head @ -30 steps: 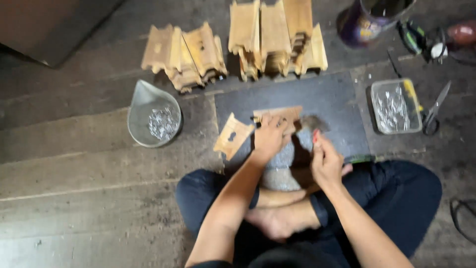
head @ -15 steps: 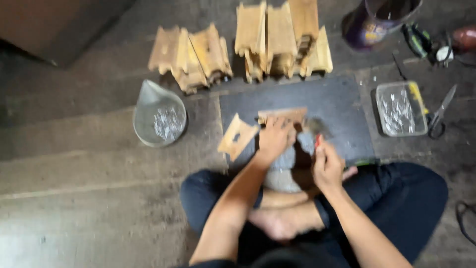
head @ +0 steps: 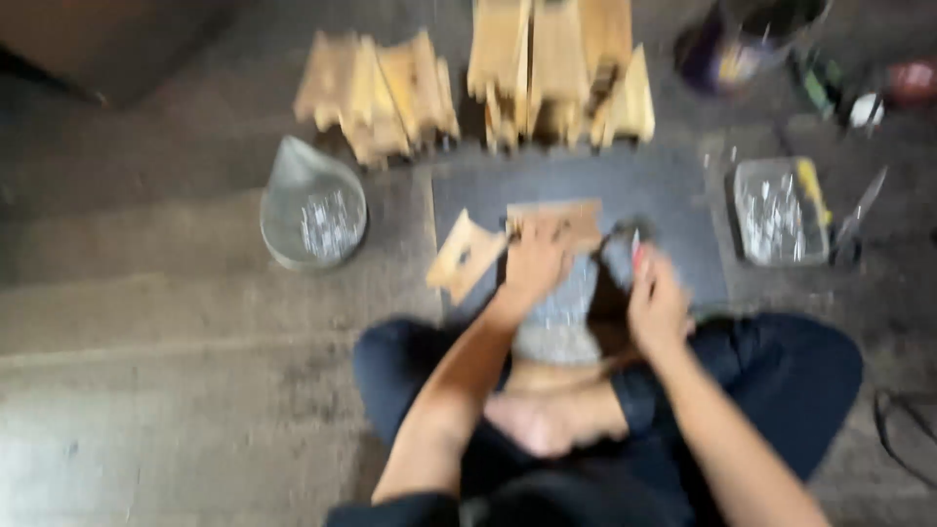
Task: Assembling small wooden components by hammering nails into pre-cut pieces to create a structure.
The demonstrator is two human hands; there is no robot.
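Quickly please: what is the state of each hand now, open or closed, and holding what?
Left hand: pressed down on the wooden piece; grip too blurred to tell.
Right hand: closed on a small tool, blurred.

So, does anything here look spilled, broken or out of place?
Nothing clearly stands out. The picture is blurred, but the wooden pieces sit in two groups past the dark mat, and the small metal bits stay inside the bag and the clear tray. One wooden piece lies askew by the left hand.

Dark mat (head: pixel 664 195) open at 1–2 o'clock of hands. Blocked: wood stacks (head: pixel 468 78) at 12, nail bowl (head: pixel 314 207) at 10, clear tray (head: pixel 776 213) at 3.
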